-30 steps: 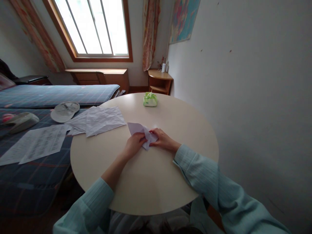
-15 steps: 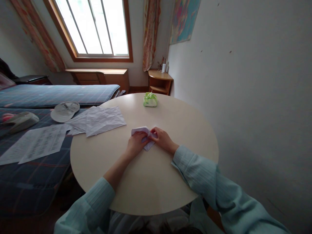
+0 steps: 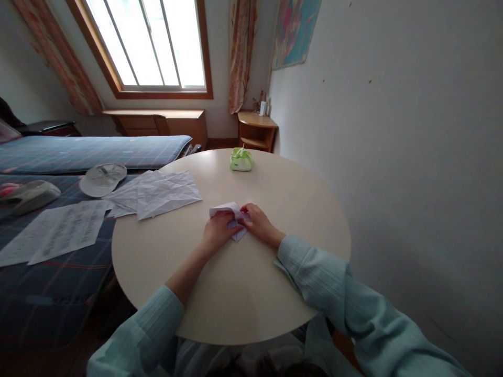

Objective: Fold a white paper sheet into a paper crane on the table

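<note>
A small piece of folded white paper (image 3: 239, 234) lies on the round table (image 3: 243, 298), between my two hands. My left hand (image 3: 220, 228) is closed on its left side, thumb pointing right and fingers curled over the upper layer. From the right, my right hand (image 3: 257, 221) pinches the paper's right edge with thumb and forefinger. One flap stands up at the far left of the paper. A folded point shows below the fingers, toward me. The fingers hide much of the middle.
Creased paper sheets (image 3: 167, 193) overlap the table's left edge. A green tissue pack (image 3: 241, 159) stands near the far edge. To the left, a bed with plaid covers holds printed sheets (image 3: 66, 230) and a white cap (image 3: 102, 179). A wall rises on the right.
Both hands keep their hold on the paper, with only slight finger movement at its middle. The whole view has shifted a little.
</note>
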`<state>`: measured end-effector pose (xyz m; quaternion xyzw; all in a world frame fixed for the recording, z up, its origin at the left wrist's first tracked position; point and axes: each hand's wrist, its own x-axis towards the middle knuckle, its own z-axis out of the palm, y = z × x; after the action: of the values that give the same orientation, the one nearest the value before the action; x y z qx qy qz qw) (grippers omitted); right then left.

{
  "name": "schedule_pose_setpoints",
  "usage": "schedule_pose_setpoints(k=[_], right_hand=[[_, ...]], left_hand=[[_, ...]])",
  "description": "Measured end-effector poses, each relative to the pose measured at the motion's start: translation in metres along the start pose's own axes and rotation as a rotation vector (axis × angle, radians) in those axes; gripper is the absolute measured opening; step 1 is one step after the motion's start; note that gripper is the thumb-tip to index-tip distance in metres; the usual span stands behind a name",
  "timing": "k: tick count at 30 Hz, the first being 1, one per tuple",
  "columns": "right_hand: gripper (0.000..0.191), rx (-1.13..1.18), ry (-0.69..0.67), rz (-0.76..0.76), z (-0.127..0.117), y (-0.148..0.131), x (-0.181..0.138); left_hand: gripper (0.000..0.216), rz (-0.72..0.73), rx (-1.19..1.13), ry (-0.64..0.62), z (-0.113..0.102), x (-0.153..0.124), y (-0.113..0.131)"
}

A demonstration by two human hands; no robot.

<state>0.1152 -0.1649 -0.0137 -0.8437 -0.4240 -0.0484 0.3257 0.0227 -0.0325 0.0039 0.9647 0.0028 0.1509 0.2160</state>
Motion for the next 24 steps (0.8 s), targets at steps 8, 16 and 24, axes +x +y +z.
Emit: schedule_pose_setpoints(k=[8, 16, 24], right_hand=[[0.018, 0.05, 0.007, -0.006, -0.0005, 0.0008, -0.0006], [0.019, 0.055, 0.007, 0.008, 0.0019, 0.0022, 0.0009], [0.021, 0.063, 0.003, 0.006, 0.0023, 0.0039, 0.0017]], left_hand=[[0.028, -0.009, -0.016, 0.0, -0.0004, 0.0005, 0.001], [0.03, -0.004, 0.028, -0.003, -0.0022, -0.0004, 0.0025], [0.032, -0.034, 0.015, -0.004, -0.0006, -0.0004, 0.0]])
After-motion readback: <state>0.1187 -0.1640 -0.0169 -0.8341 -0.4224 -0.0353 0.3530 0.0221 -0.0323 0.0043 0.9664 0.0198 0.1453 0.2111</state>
